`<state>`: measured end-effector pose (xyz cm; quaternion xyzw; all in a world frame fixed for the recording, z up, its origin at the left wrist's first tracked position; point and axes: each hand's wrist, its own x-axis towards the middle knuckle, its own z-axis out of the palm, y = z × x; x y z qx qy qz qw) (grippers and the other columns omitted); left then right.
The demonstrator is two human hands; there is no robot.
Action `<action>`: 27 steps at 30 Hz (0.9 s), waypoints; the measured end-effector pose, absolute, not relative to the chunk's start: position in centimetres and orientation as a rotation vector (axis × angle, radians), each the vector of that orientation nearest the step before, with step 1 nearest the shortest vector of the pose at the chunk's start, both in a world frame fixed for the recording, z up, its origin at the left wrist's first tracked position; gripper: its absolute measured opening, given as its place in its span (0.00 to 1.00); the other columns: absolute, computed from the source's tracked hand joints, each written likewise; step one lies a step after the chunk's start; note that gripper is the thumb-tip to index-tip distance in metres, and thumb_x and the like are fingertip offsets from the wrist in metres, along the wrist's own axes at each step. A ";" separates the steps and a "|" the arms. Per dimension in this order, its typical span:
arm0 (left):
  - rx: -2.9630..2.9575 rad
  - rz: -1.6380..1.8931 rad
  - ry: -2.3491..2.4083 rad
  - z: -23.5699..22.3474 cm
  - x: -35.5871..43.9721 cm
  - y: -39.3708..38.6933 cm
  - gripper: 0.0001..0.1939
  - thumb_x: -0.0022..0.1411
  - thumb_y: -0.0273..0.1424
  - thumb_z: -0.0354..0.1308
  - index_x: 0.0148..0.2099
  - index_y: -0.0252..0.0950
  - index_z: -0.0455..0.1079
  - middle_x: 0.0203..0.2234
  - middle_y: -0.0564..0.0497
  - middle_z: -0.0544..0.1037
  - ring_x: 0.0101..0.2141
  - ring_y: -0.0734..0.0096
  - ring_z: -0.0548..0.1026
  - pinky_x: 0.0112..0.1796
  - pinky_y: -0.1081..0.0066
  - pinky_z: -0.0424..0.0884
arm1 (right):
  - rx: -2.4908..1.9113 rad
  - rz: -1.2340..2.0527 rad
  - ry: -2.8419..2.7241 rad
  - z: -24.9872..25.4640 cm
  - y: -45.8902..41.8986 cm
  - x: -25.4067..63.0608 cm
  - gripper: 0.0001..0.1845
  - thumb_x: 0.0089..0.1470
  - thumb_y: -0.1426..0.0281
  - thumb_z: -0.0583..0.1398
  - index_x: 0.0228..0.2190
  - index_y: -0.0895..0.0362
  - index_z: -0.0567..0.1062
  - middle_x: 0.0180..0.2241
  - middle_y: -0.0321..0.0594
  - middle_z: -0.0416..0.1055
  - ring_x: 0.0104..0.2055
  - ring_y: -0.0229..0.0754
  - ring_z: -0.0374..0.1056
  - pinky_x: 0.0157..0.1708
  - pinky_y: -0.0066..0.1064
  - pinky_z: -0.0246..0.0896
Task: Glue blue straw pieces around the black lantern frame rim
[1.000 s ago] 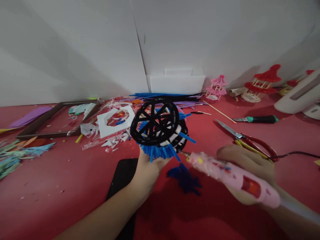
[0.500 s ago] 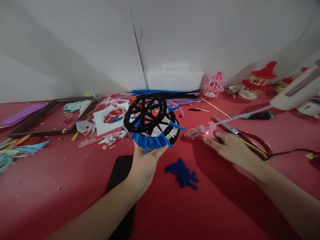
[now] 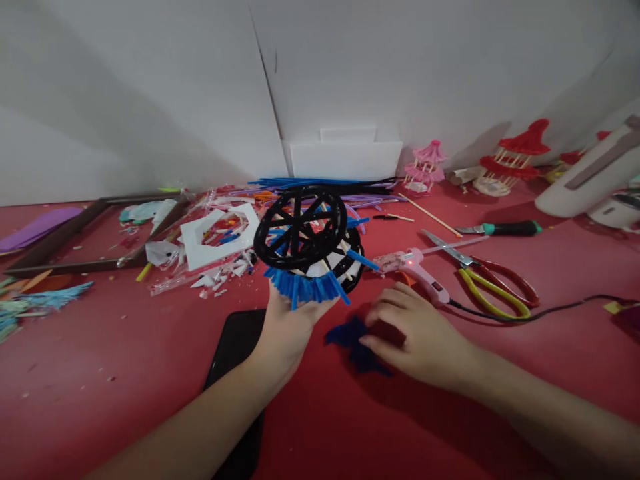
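Observation:
My left hand [image 3: 295, 327] is closed around the lower part of a small pipe-cleaner model [image 3: 301, 227]. It has two black spoked rings, one above the other, with pale sticks between them. Short blue pipe-cleaner pieces [image 3: 305, 288] fringe its near edge. Over a small heap of dark blue pipe-cleaner pieces [image 3: 357, 347] on the red table, my right hand [image 3: 405, 333] hovers with curled fingers and thumb apart, nothing visible between them. Just beyond it lies a pink glue gun [image 3: 425, 275], its red light on and a glue stick in its back.
Red-and-yellow-handled scissors [image 3: 493, 287] and a green-black-handled tool [image 3: 515, 229] lie at right. Pink [image 3: 425, 167] and red [image 3: 515, 160] tiered models stand behind. A black phone-like slab [image 3: 235, 353] lies under my left arm; paper scraps [image 3: 220, 237] and a dark frame [image 3: 75, 243] are left.
My right hand has let go of the glue gun, now lying on the table, and moved left and nearer to the dark blue pieces. My left hand still holds the model, slightly further right.

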<state>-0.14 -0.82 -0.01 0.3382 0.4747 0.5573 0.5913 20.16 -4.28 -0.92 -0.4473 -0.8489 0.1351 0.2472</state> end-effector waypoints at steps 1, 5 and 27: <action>0.797 1.279 1.106 -0.1 -0.2 -0.8 0.34 0.38 0.25 0.80 0.46 0.41 0.68 0.34 0.50 0.86 0.36 0.53 0.86 0.42 0.55 0.84 | -1.247 0.421 -2.338 -1.0 -4.4 19.8 0.05 0.61 0.66 0.65 0.37 0.55 0.78 0.38 0.42 0.77 0.43 0.46 0.70 0.46 0.42 0.69; 0.838 1.283 1.092 -0.3 -0.2 -0.8 0.30 0.40 0.25 0.79 0.43 0.41 0.69 0.33 0.53 0.85 0.36 0.60 0.85 0.45 0.59 0.82 | -1.283 0.613 -2.354 -1.3 -4.4 19.3 0.06 0.58 0.75 0.64 0.38 0.55 0.78 0.41 0.42 0.77 0.45 0.47 0.71 0.48 0.42 0.69; 0.965 1.302 1.040 -0.2 -0.2 -0.8 0.24 0.43 0.25 0.78 0.43 0.42 0.75 0.35 0.51 0.85 0.49 0.51 0.83 0.56 0.52 0.77 | -0.912 0.159 -2.273 0.8 -5.1 20.1 0.22 0.69 0.80 0.49 0.45 0.58 0.82 0.36 0.40 0.81 0.35 0.33 0.78 0.37 0.21 0.74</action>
